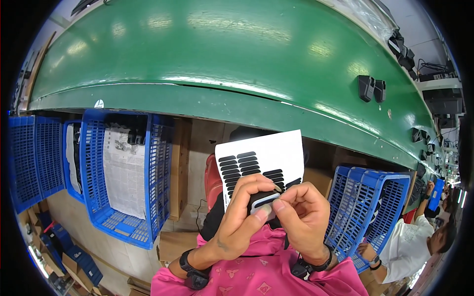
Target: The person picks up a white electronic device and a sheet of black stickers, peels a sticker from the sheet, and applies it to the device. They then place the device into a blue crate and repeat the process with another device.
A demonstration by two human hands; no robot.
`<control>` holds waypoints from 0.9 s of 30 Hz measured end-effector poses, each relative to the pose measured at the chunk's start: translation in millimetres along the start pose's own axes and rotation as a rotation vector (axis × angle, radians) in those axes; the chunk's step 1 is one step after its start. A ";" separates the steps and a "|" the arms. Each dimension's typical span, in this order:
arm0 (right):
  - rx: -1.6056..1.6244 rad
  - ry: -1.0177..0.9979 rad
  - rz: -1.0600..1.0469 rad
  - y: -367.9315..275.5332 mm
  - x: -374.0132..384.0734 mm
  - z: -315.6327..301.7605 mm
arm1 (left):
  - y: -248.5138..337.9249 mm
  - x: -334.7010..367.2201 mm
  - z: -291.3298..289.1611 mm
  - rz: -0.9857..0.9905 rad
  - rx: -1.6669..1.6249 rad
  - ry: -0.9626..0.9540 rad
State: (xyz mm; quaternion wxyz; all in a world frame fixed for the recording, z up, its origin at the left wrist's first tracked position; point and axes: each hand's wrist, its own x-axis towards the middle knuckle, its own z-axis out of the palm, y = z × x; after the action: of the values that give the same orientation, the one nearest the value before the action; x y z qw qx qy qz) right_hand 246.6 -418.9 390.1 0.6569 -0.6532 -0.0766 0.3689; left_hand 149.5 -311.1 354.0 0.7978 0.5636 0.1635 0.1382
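Closed around a small dark piece with a pale rounded rim (pixel 265 200) is my left hand (pixel 239 217), its thumb along the near side. A black strip lies within that rim. My right hand (pixel 307 214) meets the piece at its right end, thumb and forefinger pinched together; what is between those fingertips is too small to make out. Behind both hands, over my lap, rests a white sheet (pixel 281 148) with rows of black, rounded oblong stickers (pixel 247 160). My hands cover its lower part.
A long green table (pixel 222 49) runs across in front, with two black parts (pixel 366 89) at its right. Blue crates stand at left (pixel 91 197) and right (pixel 340 212), the left one lined with newspaper (pixel 123 172). A person in white (pixel 407 251) is at far right.
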 end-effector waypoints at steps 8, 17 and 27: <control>-0.114 -0.003 -0.075 6.3 6.0 -5.3 | -9.8 -1.1 -1.6 0.027 0.088 0.047; -0.063 0.093 -0.024 7.2 16.9 -20.8 | -10.0 -3.2 -8.1 -0.204 -0.653 0.129; 0.357 0.435 0.222 29.7 65.3 -102.5 | -6.2 -42.9 -119.1 0.141 -0.869 0.416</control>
State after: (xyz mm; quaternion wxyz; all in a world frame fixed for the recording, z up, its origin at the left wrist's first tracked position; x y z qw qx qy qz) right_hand 341.7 -466.5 324.2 0.7179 -0.5955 0.2038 0.2975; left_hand 61.1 -228.8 315.6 0.8984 0.1483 0.2080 0.3573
